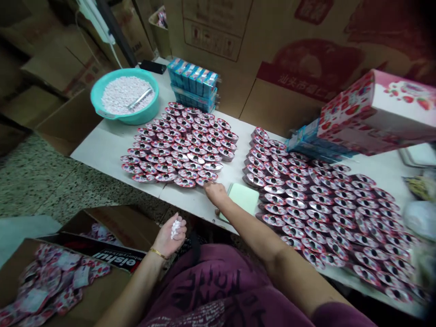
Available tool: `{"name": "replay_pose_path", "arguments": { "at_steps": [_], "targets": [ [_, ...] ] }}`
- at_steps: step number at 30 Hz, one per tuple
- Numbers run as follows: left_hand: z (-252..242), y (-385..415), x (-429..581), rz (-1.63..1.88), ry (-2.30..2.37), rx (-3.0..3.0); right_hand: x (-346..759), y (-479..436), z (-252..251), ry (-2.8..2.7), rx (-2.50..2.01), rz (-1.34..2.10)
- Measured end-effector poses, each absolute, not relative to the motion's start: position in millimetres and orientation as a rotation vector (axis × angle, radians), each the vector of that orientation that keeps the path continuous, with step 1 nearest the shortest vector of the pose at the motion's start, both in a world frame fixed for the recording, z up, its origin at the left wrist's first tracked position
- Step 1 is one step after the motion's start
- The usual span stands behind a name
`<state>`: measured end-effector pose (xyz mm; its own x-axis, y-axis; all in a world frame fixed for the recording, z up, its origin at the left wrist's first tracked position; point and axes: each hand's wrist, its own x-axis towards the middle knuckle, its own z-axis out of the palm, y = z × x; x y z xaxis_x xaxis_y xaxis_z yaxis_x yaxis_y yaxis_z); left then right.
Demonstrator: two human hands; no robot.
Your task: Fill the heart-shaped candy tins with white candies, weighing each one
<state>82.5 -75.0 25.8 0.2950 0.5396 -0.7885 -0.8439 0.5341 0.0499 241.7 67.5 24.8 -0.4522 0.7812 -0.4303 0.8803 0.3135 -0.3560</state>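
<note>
My left hand (pixel 172 231) is palm up with its fingers curled, and a small heap of white candies (pixel 175 228) rests in it. My right hand (pixel 215 194) reaches to the front edge of the left group of packets. Its fingertips are pinched together against a pink-and-white packet (pixel 201 181); whatever is between them is hidden. Many such packets (pixel 177 141) stand upright in close rows, their oval tops facing up, each with a dark opening. Under my right forearm lies a pale green flat box (pixel 243 198), partly covered.
A turquoise basin (pixel 126 119) of white candies, with a metal scoop (pixel 140 99), stands at the table's far left. Blue boxes (pixel 192 84) are stacked behind the packets. More packets (pixel 306 190) fill the right side, near a strawberry-print carton (pixel 378 113). An open cardboard box (pixel 102 295) sits lower left.
</note>
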Motion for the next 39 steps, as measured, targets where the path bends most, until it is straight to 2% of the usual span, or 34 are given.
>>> {"name": "replay_pose_path", "arguments": {
  "at_steps": [4, 10, 14, 19, 25, 30, 35, 39],
  "targets": [
    [26, -71, 84, 0.931, 0.84, -0.377, 287, 52, 24, 2.381, 1.647, -0.766],
    [16, -68, 102, 0.808, 0.857, -0.328, 469, -63, 39, 2.041, 2.229, -0.686],
    [19, -57, 124, 0.74, 0.84, -0.275, 528, -130, 39, 1.791, 2.106, -0.604],
    [25, -44, 153, 0.673, 0.828, -0.24, 533, -159, 23, 1.723, 1.846, -0.475],
    [29, -43, 175, 0.652, 0.852, -0.258, 509, -139, 33, 1.935, 1.674, -0.54],
    [37, -46, 180, 0.684, 0.822, -0.268, 438, -62, 60, 2.259, 1.578, -0.547],
    [49, -49, 181, 0.744, 0.771, -0.291, 394, 10, 56, 2.263, 1.576, -0.56],
    [52, -50, 178, 0.766, 0.748, -0.344, 382, 12, 55, 2.318, 1.701, -0.645]
  ]
}}
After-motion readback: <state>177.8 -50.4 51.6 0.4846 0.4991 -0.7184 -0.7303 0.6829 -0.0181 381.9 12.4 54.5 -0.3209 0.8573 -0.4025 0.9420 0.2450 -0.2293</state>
